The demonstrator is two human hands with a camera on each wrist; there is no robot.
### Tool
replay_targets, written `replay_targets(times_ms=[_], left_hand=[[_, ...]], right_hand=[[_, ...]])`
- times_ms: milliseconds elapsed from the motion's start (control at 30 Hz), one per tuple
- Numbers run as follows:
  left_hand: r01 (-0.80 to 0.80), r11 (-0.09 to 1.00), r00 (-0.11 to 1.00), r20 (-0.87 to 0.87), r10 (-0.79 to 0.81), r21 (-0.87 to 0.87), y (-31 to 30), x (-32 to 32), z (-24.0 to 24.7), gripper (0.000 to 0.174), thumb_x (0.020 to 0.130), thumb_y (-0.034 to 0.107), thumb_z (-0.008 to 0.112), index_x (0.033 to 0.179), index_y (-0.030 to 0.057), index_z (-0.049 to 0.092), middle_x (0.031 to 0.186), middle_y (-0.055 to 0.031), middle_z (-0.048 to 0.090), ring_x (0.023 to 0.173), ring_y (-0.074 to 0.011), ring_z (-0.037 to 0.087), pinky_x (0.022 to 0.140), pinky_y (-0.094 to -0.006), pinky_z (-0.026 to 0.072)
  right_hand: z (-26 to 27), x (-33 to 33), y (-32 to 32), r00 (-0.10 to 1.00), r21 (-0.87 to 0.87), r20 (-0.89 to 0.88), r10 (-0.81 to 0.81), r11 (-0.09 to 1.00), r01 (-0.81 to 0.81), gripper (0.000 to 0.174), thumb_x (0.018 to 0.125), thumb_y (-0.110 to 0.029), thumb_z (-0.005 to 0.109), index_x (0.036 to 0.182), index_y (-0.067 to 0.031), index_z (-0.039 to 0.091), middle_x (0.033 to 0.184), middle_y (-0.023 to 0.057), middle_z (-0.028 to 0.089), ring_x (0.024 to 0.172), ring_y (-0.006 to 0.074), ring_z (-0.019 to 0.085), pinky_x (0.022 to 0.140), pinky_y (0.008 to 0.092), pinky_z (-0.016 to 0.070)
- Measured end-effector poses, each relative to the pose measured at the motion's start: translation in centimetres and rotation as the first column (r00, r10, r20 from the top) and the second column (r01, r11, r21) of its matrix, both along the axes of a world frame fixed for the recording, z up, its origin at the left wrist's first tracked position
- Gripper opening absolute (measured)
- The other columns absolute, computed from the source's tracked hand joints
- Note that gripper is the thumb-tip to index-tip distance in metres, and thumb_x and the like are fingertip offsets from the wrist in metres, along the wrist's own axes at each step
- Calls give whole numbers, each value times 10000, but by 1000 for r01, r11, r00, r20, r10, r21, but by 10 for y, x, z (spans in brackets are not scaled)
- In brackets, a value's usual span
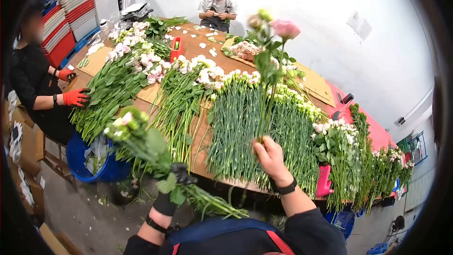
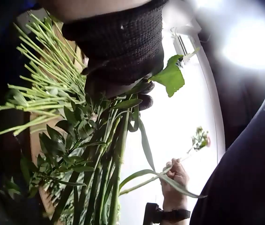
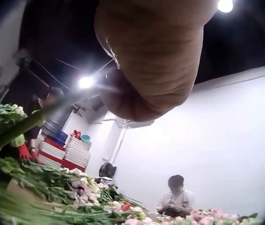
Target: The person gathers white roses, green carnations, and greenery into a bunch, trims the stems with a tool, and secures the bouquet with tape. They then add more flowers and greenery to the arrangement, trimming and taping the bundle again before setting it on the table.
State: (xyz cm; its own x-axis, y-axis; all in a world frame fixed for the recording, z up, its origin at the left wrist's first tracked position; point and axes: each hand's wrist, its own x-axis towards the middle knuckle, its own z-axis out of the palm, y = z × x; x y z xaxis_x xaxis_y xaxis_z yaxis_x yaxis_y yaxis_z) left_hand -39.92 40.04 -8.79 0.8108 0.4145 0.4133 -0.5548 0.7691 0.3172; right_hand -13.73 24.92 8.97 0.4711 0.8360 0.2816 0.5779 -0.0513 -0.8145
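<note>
My left hand (image 1: 183, 175), in a black glove, grips a bunch of leafy flower stems (image 1: 153, 148) in front of my body. Pale blooms and buds are at the bunch's upper left end, and its cut ends point to the lower right. My bare right hand (image 1: 272, 159) holds a long stem upright over the table, topped by a pink flower (image 1: 285, 29) and greenish buds. In the left wrist view the gloved fingers (image 2: 144, 101) curl round the stems (image 2: 116, 164). The right wrist view shows the hand's underside (image 3: 156, 65) with a blurred green stem (image 3: 25, 126) running from it.
Rows of cut flowers (image 1: 236, 134) cover the near side of the wooden table (image 1: 200, 153). A person in red gloves (image 1: 75, 97) works at the left, another person (image 1: 218, 7) sits across. A blue bin (image 1: 78, 160) stands by the table's left edge; a red box (image 1: 176, 49) lies among blooms.
</note>
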Motion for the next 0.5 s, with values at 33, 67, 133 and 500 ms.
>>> replay_targets(times_ms=[33,67,133,500], left_hand=[[45,999,999,-10,-45,-8,-5,16,5,423,964,346,444,1227,18,496,793,-66,607,815,-257,591,887,-521,424],[79,997,996,-26,-80,-19,-12,32,7,425,954,332,469,1227,8,492,798,-67,590,829,-253,584,888,-516,434],[109,993,987,-115,-112,-32,-29,61,15,434,935,306,518,1228,-13,483,806,-69,556,855,-244,569,890,-506,454],[258,940,842,-529,-104,225,-140,163,48,364,996,148,431,1325,2,491,1291,-90,564,1153,-172,550,1005,-291,412]], right_hand=[[-6,-2,-17,998,-22,-52,22,999,-24,114,926,-100,527,928,-10,597,679,19,591,530,59,503,495,218,409],[-13,-4,-32,993,-48,-106,45,998,-50,121,917,-97,537,932,-6,615,678,23,588,546,68,511,515,229,420],[-8,-16,-59,985,-98,-93,143,984,-152,136,903,-88,551,944,3,644,697,25,598,614,89,550,576,239,445],[-33,-43,-163,952,-187,230,-201,951,246,388,797,-161,714,1095,47,578,975,184,616,849,282,616,750,345,499]])
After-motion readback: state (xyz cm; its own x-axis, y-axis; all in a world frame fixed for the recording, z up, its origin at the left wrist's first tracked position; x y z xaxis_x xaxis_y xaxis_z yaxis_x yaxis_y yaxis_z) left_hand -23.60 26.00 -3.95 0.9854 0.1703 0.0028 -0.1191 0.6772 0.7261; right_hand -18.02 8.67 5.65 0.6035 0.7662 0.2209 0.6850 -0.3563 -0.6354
